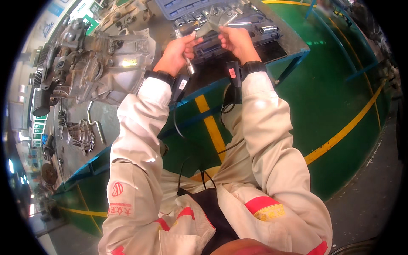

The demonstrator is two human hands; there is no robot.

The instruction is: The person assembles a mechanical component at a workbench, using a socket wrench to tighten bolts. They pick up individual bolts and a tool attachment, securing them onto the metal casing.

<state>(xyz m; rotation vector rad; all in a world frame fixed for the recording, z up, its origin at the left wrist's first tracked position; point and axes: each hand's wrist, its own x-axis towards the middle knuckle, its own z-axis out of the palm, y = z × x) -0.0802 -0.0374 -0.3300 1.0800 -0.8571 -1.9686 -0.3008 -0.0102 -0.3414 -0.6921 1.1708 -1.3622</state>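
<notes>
My left hand (176, 53) is closed around a chrome socket extension bar (190, 67), which sticks out above and below the fingers. Its thumb and fingertip also meet the left end of a thin, grey, angular piece (207, 29); the exact kind of that piece cannot be made out. With thumb and finger, my right hand (238, 42) pinches the right end of the same piece. Both hands are above an open blue socket-set case (221, 51), where several chrome sockets (267, 29) lie in the slots.
Left of my hands, a large gearbox housing (123, 76) with exposed gears rests on the metal bench (106, 123). A bent metal rod (94, 123) and a small cast part (80, 135) lie nearer. The blue bench edge (293, 55) borders a green floor with yellow lines.
</notes>
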